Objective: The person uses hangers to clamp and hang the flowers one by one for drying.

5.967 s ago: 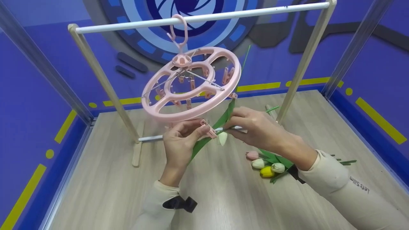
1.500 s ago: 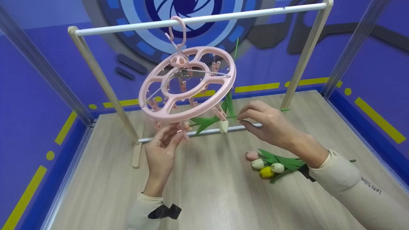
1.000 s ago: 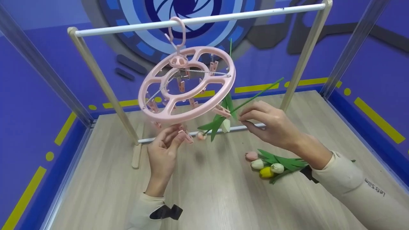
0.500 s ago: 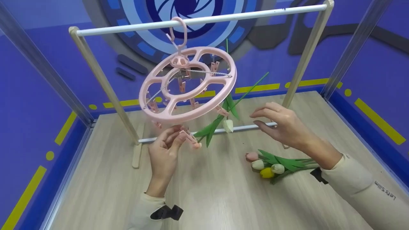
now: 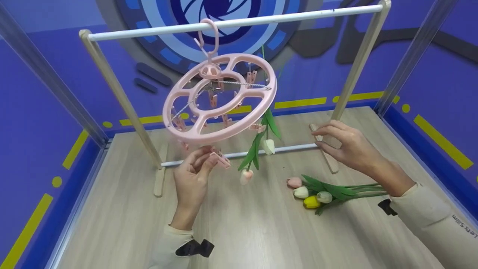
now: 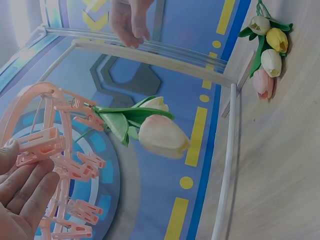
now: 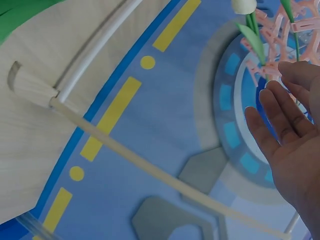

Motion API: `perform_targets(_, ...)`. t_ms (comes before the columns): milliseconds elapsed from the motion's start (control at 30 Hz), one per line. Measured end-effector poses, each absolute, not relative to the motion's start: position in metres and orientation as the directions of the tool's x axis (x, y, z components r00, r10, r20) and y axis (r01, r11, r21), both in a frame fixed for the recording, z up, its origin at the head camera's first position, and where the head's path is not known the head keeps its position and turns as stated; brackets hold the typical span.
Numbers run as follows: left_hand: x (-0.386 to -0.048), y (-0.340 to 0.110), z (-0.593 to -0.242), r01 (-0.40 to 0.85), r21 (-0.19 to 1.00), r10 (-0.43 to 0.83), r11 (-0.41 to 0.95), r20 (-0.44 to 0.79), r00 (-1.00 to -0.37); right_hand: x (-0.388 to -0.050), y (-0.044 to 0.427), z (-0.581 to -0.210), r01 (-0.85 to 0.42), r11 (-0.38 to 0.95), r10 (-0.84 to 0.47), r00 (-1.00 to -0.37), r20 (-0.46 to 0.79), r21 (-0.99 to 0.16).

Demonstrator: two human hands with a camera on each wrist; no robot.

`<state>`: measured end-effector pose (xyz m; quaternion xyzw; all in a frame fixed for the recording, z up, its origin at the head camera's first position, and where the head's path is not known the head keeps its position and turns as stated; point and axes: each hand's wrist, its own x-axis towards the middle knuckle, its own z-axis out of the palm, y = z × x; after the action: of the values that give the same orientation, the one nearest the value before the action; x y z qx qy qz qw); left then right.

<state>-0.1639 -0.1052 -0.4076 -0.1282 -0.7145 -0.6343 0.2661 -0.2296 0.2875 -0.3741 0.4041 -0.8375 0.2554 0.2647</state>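
A round pink clip hanger (image 5: 214,139) hangs tilted from a white rail. My left hand (image 5: 190,181) pinches one of its clothespins (image 5: 221,160) below the front rim, and in the left wrist view that clothespin (image 6: 42,145) lies between thumb and fingers. To its right, a pale pink tulip (image 5: 246,176) dangles head down from a clip at the rim. Behind it a white tulip (image 5: 268,146) also points its bloom downward. My right hand (image 5: 349,145) is off to the right by the stand's post, fingers loosely bent, holding nothing; the right wrist view shows its fingers (image 7: 280,115) apart.
On the table to the right lies a bunch of tulips, with a yellow bloom (image 5: 312,202), white ones and a pink bloom (image 5: 294,182). The stand has wooden posts (image 5: 125,101) and a white lower bar (image 5: 287,149). Blue patterned walls surround the table.
My right hand let go of the pale pink tulip and moved right. That tulip swung from slanting across to hanging bloom down. My left hand shifted left to the clothespin and has stayed there.
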Motion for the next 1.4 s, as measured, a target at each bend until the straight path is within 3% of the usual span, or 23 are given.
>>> perform_targets(400,-0.163,-0.105,-0.407,0.509,0.842,-0.164,0.179,0.535,-0.829,-0.231,0.32,-0.397,-0.688,0.65,-0.455,-0.693,0.56,-0.323)
perform_targets(733,-0.164,-0.105,-0.406,0.501,0.847,-0.165,0.179,0.527,-0.834,-0.229,0.345,-0.418,-0.647,0.687,-0.435,-0.731,0.526,-0.331)
perform_targets(1067,-0.164,-0.105,-0.406,0.502,0.85,-0.157,0.162,0.524,-0.837,-0.226,0.367,-0.44,-0.577,0.722,-0.429,-0.807,0.406,-0.383)
perform_targets(1400,-0.163,-0.105,-0.406,0.489,0.86,-0.164,0.147,0.509,-0.845,-0.222,0.382,-0.458,-0.56,0.72,-0.448,-0.826,0.342,-0.41)
